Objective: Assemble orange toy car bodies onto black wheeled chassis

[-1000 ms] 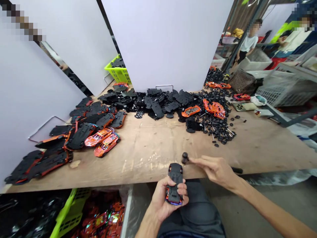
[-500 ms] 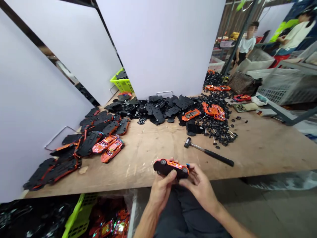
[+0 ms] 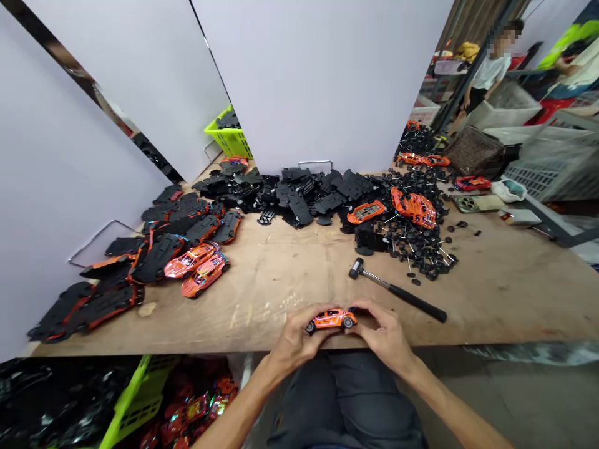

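An orange toy car (image 3: 330, 318) is held side-on at the table's front edge, wheels down. My left hand (image 3: 299, 333) grips its left end between thumb and fingers. At the other end, my right hand (image 3: 378, 327) pinches the car by its right wheel and rear. Just beyond my right hand lies a hammer (image 3: 397, 292) with a black handle and a metal shaft. Two orange toy cars (image 3: 199, 268) stand on the table to the left, beside a pile of upturned cars (image 3: 159, 259) with black undersides.
Black chassis plates (image 3: 299, 193) are heaped along the back of the wooden table (image 3: 281, 274). Wheels on axles (image 3: 421, 243) spread at the right, with orange car shells (image 3: 414, 207) on top. Below the front edge sit a yellow-green basket (image 3: 135, 405) and more shiny cars (image 3: 191, 408). Two people are at the far right.
The toy car has been turned from showing its black underside to showing its orange side, wheels down. Both hands now hold it at opposite ends. The camera view has shifted slightly.
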### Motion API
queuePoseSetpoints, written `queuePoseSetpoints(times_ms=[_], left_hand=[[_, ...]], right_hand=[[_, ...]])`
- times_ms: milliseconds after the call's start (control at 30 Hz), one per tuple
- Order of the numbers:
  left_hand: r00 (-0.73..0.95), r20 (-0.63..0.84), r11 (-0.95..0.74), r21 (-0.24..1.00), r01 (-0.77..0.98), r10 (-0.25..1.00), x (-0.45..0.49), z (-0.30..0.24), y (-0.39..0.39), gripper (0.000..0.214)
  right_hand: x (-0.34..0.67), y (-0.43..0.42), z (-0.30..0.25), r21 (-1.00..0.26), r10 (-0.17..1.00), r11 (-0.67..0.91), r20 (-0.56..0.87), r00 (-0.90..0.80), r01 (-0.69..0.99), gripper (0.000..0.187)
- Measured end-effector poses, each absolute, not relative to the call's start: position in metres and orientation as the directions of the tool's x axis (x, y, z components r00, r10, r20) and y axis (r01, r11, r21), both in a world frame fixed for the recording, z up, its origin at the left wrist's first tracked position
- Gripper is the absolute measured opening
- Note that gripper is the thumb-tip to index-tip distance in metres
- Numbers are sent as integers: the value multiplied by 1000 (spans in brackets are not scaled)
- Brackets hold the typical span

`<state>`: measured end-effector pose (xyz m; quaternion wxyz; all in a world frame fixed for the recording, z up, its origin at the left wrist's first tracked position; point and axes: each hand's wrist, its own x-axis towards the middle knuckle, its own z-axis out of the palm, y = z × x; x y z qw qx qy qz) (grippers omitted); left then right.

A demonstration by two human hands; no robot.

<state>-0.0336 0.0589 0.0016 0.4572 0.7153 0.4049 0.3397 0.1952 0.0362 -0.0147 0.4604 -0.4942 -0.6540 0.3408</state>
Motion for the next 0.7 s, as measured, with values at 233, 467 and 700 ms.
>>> queuePoseSetpoints(times_ms=[233,467,700], left_hand=[[358,42,-129,966,223,933,-32,1,58,30],[347,103,-189,956,223,932,-37,16,48,36],[283,182,-276,898,341,942,-33,20,40,30]], right_hand=[[185,36,-5,-870,935,353,346,-83,345,19],[186,27,44,-741,834,552,491,-253,383,48],[167,12,79,-789,853,520,457,-254,328,42]])
